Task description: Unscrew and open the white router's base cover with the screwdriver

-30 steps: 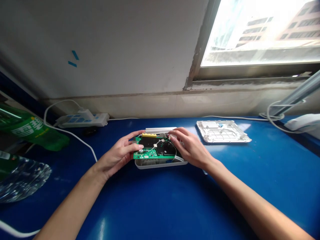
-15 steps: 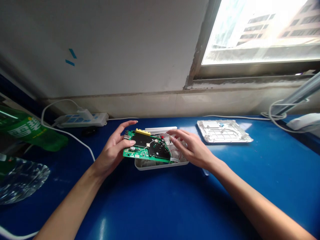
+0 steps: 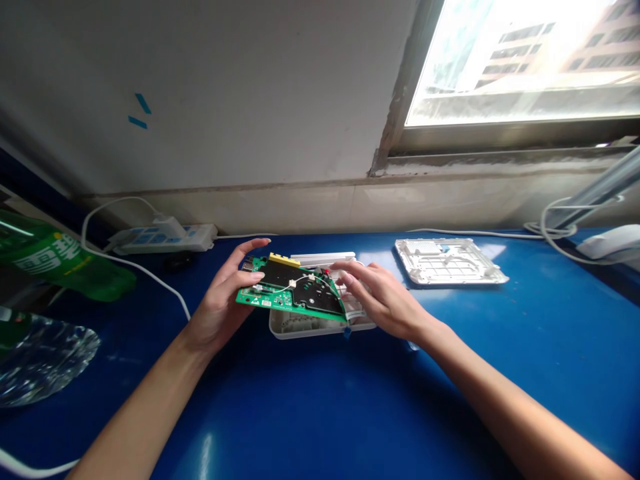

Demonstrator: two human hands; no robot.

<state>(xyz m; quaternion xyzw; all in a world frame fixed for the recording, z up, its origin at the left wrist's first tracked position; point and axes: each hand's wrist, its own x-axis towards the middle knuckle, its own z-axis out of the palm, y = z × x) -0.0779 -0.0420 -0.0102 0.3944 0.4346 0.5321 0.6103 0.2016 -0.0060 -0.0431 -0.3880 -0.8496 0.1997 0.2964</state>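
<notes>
Legible writing is limited: the green bottle (image 3: 75,267) at the left edge of the frame bears large white characters, tilted and not read with certainty; print on the circuit board (image 3: 303,292) is too small to read. The board, green with a black plate and a yellow connector block, is at the centre of the frame, tilted, its right end lower, above an open white casing (image 3: 310,333) on the blue counter (image 3: 300,413). The left hand (image 3: 215,300) is clamped on the board's left end, thumb on top, index finger raised clear. The right hand (image 3: 383,300) is at the board's right end, fingers bent; whether they grip anything cannot be told. A white panel (image 3: 450,261) lies right of centre, well apart from the board.
</notes>
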